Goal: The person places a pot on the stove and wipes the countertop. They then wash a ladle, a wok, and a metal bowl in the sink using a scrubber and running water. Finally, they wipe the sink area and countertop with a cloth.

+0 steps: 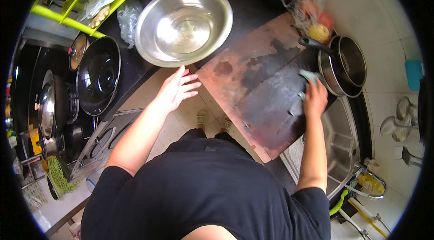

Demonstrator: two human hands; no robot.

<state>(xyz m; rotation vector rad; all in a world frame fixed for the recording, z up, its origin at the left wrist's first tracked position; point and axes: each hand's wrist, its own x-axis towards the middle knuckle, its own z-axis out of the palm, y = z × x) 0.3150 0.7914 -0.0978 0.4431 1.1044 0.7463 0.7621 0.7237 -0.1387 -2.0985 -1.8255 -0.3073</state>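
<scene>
Black fabric shirt (208,190) nearest, your left hand (177,89) spread beside the flat brown board (264,86), your right hand (315,99), pinch unclear, covers likely soft pale-green cloth (308,75) there, best gripped centrally.

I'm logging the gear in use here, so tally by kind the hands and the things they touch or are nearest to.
Hands: 2 (left hand, right hand)
Cloth at the right hand: 1
Stained board: 1
Metal basin near the left hand: 1
Total: 5
</scene>
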